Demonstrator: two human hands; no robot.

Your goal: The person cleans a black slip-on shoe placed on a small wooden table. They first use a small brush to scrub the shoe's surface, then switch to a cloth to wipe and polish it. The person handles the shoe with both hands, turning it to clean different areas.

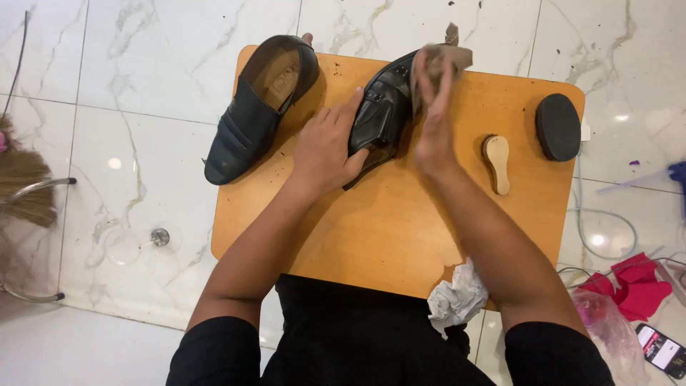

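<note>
A black leather shoe (pixel 380 109) lies on the low wooden table (pixel 371 229) at its far middle. My left hand (pixel 327 146) grips the shoe by its toe end and steadies it. My right hand (pixel 434 114) presses a brown cloth (pixel 446 56) against the shoe's right side near the heel. The cloth's upper end sticks out above my fingers. A second black shoe (pixel 259 107) rests at the table's far left corner, its toe hanging over the edge.
A small wooden-handled brush (pixel 496 163) and a black oval brush (pixel 558 126) lie on the table's right side. Crumpled white paper (pixel 457 297) sits at the near edge. A straw broom (pixel 21 182), red cloth (pixel 636 286), plastic bag, cables and a phone (pixel 663 349) lie on the marble floor.
</note>
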